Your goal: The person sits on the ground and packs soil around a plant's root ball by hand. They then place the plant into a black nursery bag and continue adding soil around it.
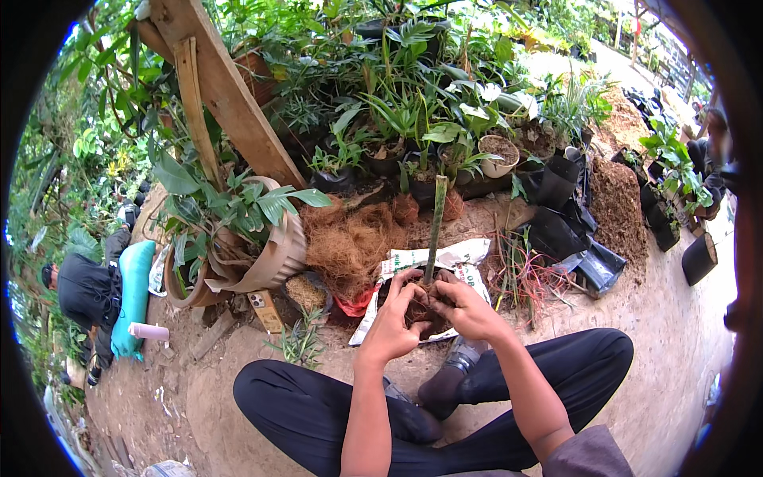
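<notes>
A thick green plant stem (436,230) stands nearly upright in front of me, its top cut off. Its lower end goes down into dark brown soil or fibre (427,317) between my hands. My left hand (391,319) curls in from the left, fingertips by the stem's foot; what they press on is hidden. On the other side, my right hand (467,308) pinches at the stem's base with bent fingers. Beneath both hands lies a white printed plastic sack (470,253), partly covered by them. A bit of red plastic (355,305) shows left of the sack.
Brown coconut fibre (346,242) is heaped behind, near a large tilted planter (288,248). Reddish roots and stems (531,278) lie at right, beside black nursery bags (556,230). A phone box (265,312) stands left. Another person (86,290) is at far left, by a turquoise sack (133,298).
</notes>
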Motion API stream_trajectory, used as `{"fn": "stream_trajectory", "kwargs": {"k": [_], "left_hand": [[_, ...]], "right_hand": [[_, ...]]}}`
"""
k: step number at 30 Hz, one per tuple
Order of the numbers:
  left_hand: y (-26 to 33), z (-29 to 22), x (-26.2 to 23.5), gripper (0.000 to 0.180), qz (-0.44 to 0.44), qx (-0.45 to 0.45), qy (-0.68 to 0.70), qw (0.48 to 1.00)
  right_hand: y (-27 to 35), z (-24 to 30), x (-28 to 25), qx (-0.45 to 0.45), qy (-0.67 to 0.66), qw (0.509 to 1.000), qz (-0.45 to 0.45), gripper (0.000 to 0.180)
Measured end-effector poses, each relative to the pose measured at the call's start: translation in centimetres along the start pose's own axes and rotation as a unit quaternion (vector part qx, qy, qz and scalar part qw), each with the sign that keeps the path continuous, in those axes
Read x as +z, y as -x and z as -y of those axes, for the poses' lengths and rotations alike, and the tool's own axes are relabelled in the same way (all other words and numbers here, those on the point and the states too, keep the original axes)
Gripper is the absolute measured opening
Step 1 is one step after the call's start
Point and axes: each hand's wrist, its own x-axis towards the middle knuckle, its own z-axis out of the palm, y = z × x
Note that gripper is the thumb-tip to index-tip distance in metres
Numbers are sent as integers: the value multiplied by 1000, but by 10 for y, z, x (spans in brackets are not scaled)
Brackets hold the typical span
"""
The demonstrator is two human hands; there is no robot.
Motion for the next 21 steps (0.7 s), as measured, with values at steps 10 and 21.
{"fn": "stream_trajectory", "kwargs": {"k": [10,21], "left_hand": [[-2,4,0,45,-63,41,-33,997],[-2,10,3,41,-45,18,-9,999]], "right_hand": [[0,-6,-2,38,-75,996,6,11],[0,0,3,16,35,998,-52,10]]}}
